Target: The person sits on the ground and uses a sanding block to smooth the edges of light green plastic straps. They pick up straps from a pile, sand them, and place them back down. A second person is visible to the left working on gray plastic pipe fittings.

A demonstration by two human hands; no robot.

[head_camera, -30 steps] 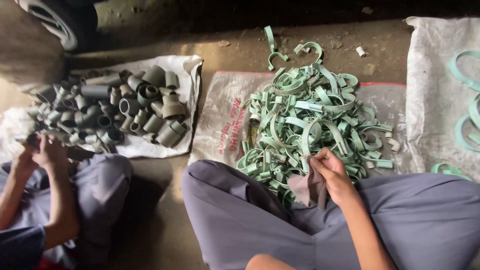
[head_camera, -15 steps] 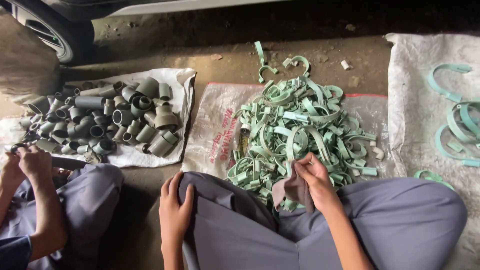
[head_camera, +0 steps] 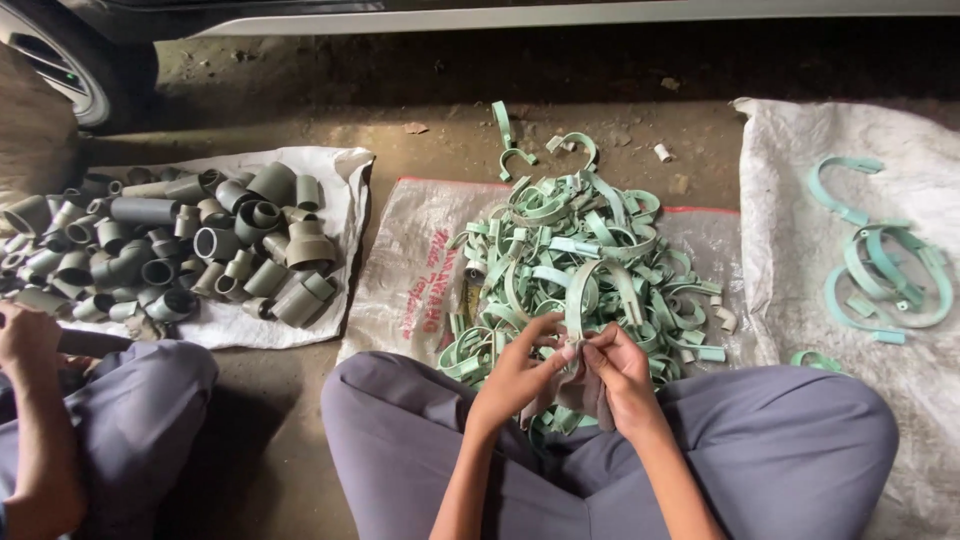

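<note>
- Holding a single pale green clamp strap now with both hands; half a second back the left hand lay flat on the knee and only the right hand was at the pile.
- Left fingers pinched narrow on the strap's lower end, right fingers closed on the same end plus a grey rag bunched under them. The strap arcs up and away from the fingertips, over the heap.
- Reads as: one piece picked out and being worked by two hands with the rag, likely wiping.
- Just beyond the fingers: heap of green clamp straps on a white woven sack on the ground.
- Right of the fingers, well apart: second sack with a few larger green clamps laid separately.
- Left, well apart: grey pipe fittings piled on another sack; a co-worker's hand at the near edge of that pile, holding a dark object I can't identify.
- Farthest: car sill and wheel along the top.
</note>
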